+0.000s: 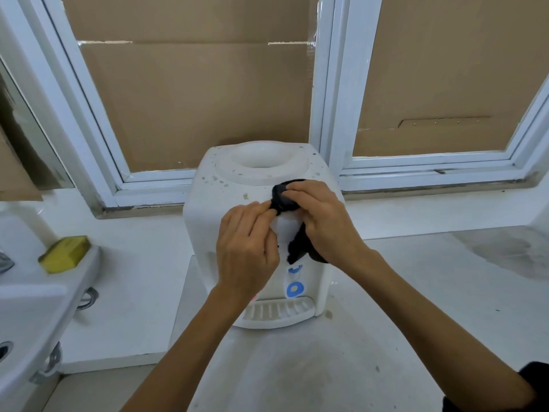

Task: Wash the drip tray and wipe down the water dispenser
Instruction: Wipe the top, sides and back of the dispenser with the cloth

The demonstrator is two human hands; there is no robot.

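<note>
From the head camera, the water dispenser (261,233) is sitting on a pale counter (416,292) in front of a white-framed window (326,114) backed with brown cardboard, and everything else is being placed from it. It is a white plastic box with rounded corners, its flat top speckled with brownish spots around a smooth round bottle well that is holding no bottle.

Both hands are working above the dispenser's front top edge. The right hand (323,221) is grasping a black cloth (286,200), its fingers curled over a bunched wad while a limp tail is hanging down past the front panel. The left hand (246,251) is pinching the wad's near edge with fingertips — probably gathering the soft fabric into a firmer pad before it is pressed onto the spotted top.

At the dispenser's foot, the drip tray (279,310) is sitting in its slot, a shallow white piece with ribbed slats, directly below 1 blue tap lever. Whether it is already washed is not something this view is telling.

Left of the dispenser, a yellow sponge (64,254) is resting on the rim of a glossy white sink (29,307) — within reach for the tray, judging by its spot.
</note>
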